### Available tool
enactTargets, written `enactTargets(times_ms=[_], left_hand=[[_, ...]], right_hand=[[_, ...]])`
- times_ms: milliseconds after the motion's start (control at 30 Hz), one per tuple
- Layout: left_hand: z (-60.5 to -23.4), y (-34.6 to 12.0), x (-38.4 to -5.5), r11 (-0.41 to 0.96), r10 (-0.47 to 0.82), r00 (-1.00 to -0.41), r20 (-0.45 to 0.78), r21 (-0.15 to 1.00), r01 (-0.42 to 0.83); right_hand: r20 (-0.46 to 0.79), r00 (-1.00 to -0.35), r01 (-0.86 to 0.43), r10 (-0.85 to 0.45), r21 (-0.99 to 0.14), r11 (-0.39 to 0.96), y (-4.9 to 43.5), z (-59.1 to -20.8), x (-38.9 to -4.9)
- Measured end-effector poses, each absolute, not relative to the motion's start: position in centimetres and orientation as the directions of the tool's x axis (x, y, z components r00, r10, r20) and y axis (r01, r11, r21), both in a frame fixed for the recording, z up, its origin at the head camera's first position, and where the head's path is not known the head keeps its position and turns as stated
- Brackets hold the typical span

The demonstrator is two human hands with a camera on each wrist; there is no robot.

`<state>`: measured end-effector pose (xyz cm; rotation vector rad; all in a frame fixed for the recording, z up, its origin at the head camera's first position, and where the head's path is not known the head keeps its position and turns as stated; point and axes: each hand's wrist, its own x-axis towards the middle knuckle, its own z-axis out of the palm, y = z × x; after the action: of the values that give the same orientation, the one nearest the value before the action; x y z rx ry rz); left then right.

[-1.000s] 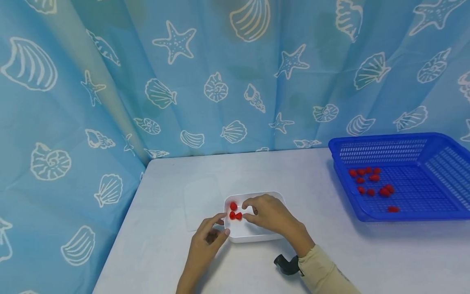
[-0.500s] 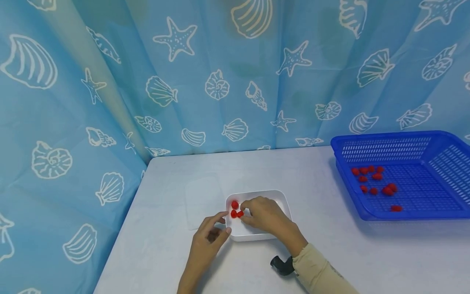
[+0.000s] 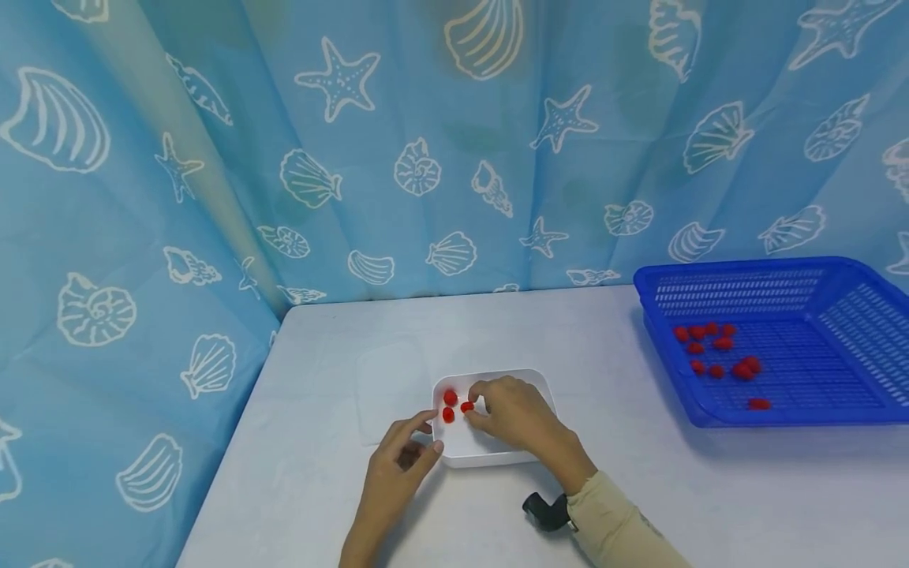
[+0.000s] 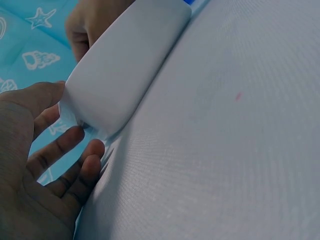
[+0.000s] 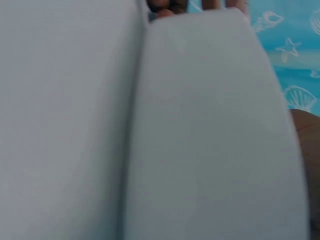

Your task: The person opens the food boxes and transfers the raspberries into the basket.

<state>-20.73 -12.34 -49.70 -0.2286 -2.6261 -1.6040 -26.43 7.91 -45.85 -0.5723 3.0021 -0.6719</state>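
Note:
A white rectangular container [image 3: 490,450] stands on the table. Inside, near its left end, lie two small red berry-like pieces, an upper one [image 3: 450,397] and a lower one [image 3: 448,415]. My right hand [image 3: 521,414] reaches in over the far right side and pinches a third red piece [image 3: 467,407] between thumb and forefinger. With thumb and forefinger, my left hand [image 3: 398,465] holds the container's left end; in the left wrist view its other fingers [image 4: 64,146] spread below the corner. The container wall [image 5: 210,130] fills the right wrist view and hides the right fingertips.
At the right stands a blue plastic basket [image 3: 838,379] with several red pieces [image 3: 744,368] inside. A flat translucent sheet, perhaps a lid [image 3: 387,379], lies left of the container. A black elbow-shaped device [image 3: 545,513] sits by the right wrist. A shell-patterned curtain [image 3: 398,158] hangs behind the table.
My right hand has closed its thumb and forefinger on one red piece and shifted it slightly right, apart from the lower red piece. The left hand stays at the container's end.

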Motion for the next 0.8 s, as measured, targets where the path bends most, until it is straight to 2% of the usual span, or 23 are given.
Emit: enactTargets(times_ms=[333, 800], left_hand=[[-50.3, -11.9, -20.4, 0.460, 0.092, -0.990, 0.103, 0.878, 0.134], [-49.9, -12.1, -20.4, 0.462, 0.093, -0.989, 0.111, 0.876, 0.142]], right_hand=[[0.086, -0.959, -0.275, -0.269, -0.505, 0.818, 10.8, -43.9, -25.0], [0.208, -0.957, -0.284, -0.201, -0.542, 0.791, 17.5, -41.3, -23.4]])
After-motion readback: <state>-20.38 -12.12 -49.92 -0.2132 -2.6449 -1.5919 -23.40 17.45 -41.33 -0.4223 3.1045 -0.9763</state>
